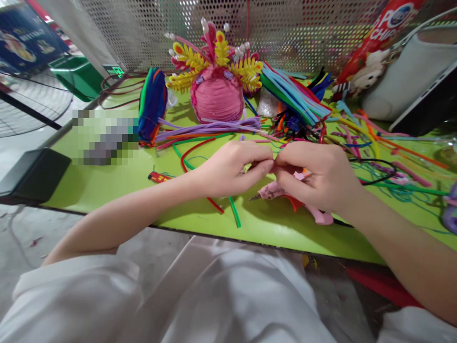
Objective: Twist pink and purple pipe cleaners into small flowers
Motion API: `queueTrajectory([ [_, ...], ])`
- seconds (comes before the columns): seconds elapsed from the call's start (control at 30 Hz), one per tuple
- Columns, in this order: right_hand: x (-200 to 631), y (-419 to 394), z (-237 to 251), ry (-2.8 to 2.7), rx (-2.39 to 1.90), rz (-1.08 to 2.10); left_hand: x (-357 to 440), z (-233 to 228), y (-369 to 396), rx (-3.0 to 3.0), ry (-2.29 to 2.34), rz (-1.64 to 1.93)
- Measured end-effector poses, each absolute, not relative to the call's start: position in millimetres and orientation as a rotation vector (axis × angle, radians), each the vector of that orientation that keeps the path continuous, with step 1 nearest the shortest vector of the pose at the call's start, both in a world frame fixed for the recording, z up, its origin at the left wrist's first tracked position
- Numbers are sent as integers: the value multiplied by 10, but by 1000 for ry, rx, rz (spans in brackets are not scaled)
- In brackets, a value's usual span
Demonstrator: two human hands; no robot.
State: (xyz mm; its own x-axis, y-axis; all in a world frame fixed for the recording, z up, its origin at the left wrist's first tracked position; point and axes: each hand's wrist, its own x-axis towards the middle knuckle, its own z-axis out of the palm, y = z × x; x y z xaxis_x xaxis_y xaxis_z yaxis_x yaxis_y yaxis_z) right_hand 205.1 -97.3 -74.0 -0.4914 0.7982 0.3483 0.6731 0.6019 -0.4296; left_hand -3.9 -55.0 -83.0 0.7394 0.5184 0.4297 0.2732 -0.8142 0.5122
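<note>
Head view, left hand [232,166] and right hand [314,176] fingertips pinched together, held item hidden, fuzzy pipe cleaners [214,127], pink glue gun [282,193] beneath.

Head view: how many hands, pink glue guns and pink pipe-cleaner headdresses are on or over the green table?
Hands: 2, left hand and right hand
Pink glue gun: 1
Pink pipe-cleaner headdress: 1
Total: 4
</note>
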Motion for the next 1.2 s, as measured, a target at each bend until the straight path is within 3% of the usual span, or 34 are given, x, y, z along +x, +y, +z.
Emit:
queueTrajectory([
  [0.13,2058,-976,-806,-2288,-1057,131,-29,-813,-555,2353,677,747],
  [0.33,2013,-1023,-827,-1954,-1232,449,-39,-890,-500,2244,721,795],
  [0.5,2043,-948,-853,-2017,-1141,567,-65,-910,-465,2486,597,872],
  [0.9,2078,-895,-992,-2234,-771,-203,-72,-836,-518,2327,715,723],
  [1.2,2010,-950,-976,-1907,-1149,440,-49,-947,-463,2143,706,803],
])
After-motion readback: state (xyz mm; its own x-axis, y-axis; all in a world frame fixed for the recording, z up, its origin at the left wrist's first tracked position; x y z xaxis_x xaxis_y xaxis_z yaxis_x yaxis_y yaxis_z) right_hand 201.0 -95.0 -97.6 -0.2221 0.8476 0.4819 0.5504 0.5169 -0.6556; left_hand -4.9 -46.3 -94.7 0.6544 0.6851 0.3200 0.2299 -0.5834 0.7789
